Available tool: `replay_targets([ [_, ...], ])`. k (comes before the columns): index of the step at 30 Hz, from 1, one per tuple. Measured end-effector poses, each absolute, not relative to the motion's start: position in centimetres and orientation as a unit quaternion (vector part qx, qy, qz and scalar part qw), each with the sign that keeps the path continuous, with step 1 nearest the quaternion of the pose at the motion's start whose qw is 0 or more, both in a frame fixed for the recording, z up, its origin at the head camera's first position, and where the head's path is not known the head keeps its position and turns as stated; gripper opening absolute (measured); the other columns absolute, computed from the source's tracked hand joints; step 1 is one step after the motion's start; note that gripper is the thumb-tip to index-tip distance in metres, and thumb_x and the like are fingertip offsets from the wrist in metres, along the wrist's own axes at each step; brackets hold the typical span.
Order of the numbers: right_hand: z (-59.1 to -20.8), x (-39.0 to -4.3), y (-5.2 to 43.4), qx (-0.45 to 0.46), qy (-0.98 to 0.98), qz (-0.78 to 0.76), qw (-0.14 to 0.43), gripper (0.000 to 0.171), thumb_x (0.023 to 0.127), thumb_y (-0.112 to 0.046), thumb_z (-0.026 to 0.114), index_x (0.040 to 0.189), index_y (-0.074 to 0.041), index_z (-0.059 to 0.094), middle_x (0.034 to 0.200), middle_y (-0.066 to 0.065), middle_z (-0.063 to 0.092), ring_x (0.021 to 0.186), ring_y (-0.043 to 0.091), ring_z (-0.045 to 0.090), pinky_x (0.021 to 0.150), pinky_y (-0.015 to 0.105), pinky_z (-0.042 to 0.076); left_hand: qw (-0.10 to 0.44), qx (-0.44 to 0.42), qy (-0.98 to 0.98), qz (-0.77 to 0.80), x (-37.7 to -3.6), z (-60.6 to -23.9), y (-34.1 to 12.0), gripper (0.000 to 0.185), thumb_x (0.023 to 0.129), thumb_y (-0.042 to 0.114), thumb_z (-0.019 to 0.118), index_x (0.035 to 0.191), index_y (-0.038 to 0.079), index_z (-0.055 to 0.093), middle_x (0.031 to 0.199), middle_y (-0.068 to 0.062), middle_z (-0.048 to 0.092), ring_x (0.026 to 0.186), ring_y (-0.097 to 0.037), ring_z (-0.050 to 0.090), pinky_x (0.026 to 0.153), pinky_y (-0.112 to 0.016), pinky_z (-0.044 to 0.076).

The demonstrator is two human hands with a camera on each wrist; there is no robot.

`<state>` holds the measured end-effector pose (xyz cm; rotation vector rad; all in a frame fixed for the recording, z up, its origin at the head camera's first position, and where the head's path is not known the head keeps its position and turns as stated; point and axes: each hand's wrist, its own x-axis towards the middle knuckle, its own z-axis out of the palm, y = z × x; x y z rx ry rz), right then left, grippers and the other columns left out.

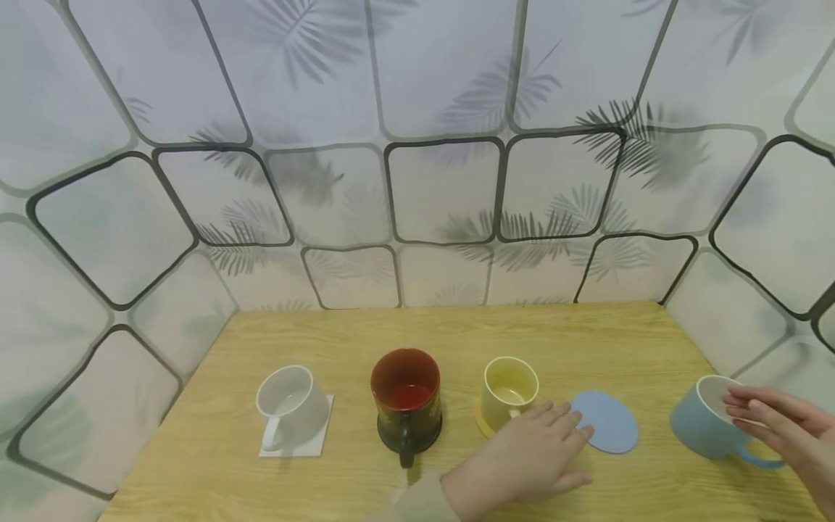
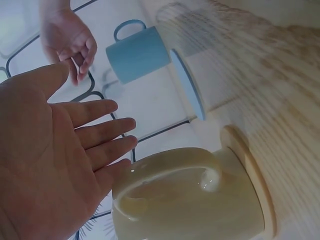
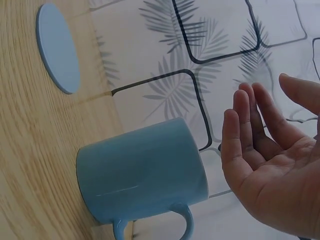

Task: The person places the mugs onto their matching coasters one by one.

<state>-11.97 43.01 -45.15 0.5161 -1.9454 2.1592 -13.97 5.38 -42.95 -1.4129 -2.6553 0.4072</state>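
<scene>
My left hand (image 1: 531, 457) hovers palm down with fingers spread, between the yellow mug (image 1: 499, 402) and a round blue coaster (image 1: 607, 422). The left wrist view shows that hand empty, close by the yellow mug's handle. At the right, a blue mug (image 1: 707, 420) stands directly on the table, handle pointing to the lower right. Near its rim is my right hand (image 1: 792, 431), fingers extended and holding nothing. In the right wrist view a gap separates the fingers (image 3: 242, 115) from the blue mug (image 3: 142, 170).
A white mug (image 1: 296, 409) stands on a square white coaster (image 1: 306, 448) at the left. Beside it is a dark mug (image 1: 417, 428) with a red inside, on a dark round coaster. Under the yellow mug lies a yellow coaster (image 1: 484, 422). Patterned walls (image 1: 443, 188) border the wooden table (image 1: 352, 486).
</scene>
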Motion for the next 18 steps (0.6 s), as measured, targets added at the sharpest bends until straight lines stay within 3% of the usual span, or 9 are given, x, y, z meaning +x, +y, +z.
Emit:
replay_targets([
  [10, -46.0, -11.9, 44.8, 0.193, -0.616, 0.756, 0.111, 0.059, 0.108, 0.017, 0.024, 0.131, -0.006, 0.073, 0.119, 0.000, 0.081, 0.107, 0.008, 0.078, 0.086, 0.016, 0.063, 0.049, -0.463, -0.877, 0.120, -14.3, -43.5, 5.6, 0.066, 0.110, 0.067, 0.026, 0.164, 0.031, 0.039, 0.170, 0.009, 0.040, 0.161, -0.011, 0.034, 0.133, -0.027, 0.028],
  [18, -46.4, -11.5, 46.3, 0.100, -0.623, 0.769, 0.100, 0.054, 0.112, 0.008, 0.032, 0.118, -0.019, 0.079, 0.107, -0.011, 0.082, 0.096, 0.001, 0.078, 0.078, 0.013, 0.062, 0.052, -0.463, -0.876, 0.126, -14.4, -44.0, 6.0, 0.067, 0.110, 0.066, 0.026, 0.164, 0.030, 0.039, 0.171, 0.009, 0.039, 0.161, -0.011, 0.034, 0.133, -0.027, 0.028],
])
